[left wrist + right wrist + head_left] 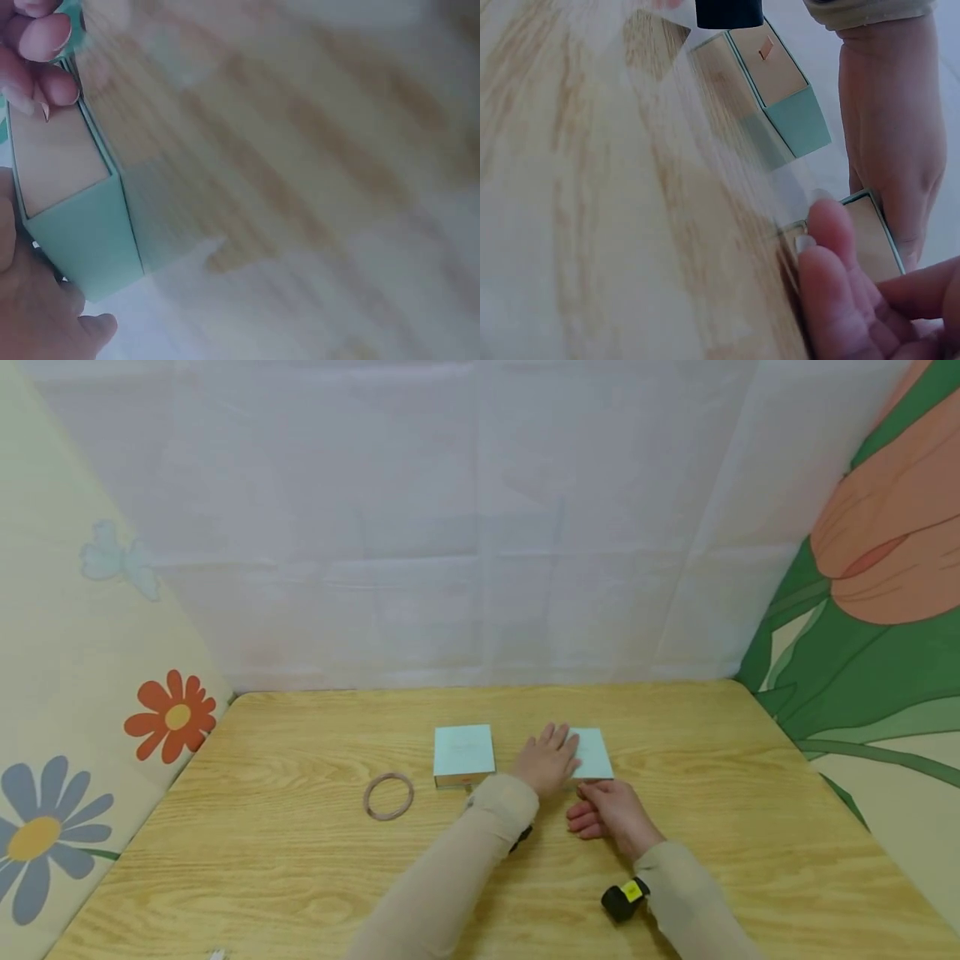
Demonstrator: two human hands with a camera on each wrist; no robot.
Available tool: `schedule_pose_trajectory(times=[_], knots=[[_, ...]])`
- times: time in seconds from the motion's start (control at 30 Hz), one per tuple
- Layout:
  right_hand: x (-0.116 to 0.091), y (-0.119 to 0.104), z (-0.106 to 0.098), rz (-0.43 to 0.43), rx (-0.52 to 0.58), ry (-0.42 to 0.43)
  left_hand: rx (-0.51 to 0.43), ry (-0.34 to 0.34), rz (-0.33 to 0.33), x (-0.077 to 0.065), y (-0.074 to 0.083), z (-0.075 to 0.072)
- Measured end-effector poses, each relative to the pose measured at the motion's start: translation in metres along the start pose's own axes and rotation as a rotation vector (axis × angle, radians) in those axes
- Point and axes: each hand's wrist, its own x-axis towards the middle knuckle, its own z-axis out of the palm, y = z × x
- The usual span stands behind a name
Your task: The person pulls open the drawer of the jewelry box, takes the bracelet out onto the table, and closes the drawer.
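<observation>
Two pale mint boxes lie on the wooden table (pixel 300 860). My left hand (pixel 549 760) rests flat, fingers straight, on top of the right box (pixel 596 753). My right hand (pixel 611 810) is at that box's near end with fingers curled. In the left wrist view its fingertips (pixel 52 82) touch the box's tan end face (pixel 56 161). The right wrist view shows my right fingers (pixel 832 285) at the box (pixel 870 240) and my left hand (pixel 885 142) on it. Whether the right fingers pinch anything is hidden.
The left mint box (pixel 463 752) (pixel 780 105) has a tan end face with a small pull tab (pixel 766 49). A thin brownish ring (pixel 388 796) lies to its left. Fabric walls enclose the table at the back and both sides.
</observation>
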Motion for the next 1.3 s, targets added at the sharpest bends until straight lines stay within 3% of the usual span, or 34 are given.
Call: schedule_pose_trajectory(times=[0.2, 0.43, 1.3], knots=[[0.004, 0.001, 0.0, 0.037, -0.015, 0.016, -0.044, -0.041, -0.016, -0.005, 0.002, -0.004], [0.005, 0.0, 0.0, 0.051, -0.017, 0.006, -0.026, -0.085, -0.037, -0.004, 0.003, -0.003], [0.002, 0.001, 0.005, 0.06, -0.026, 0.04, -0.023, -0.077, -0.049, 0.004, -0.003, 0.005]])
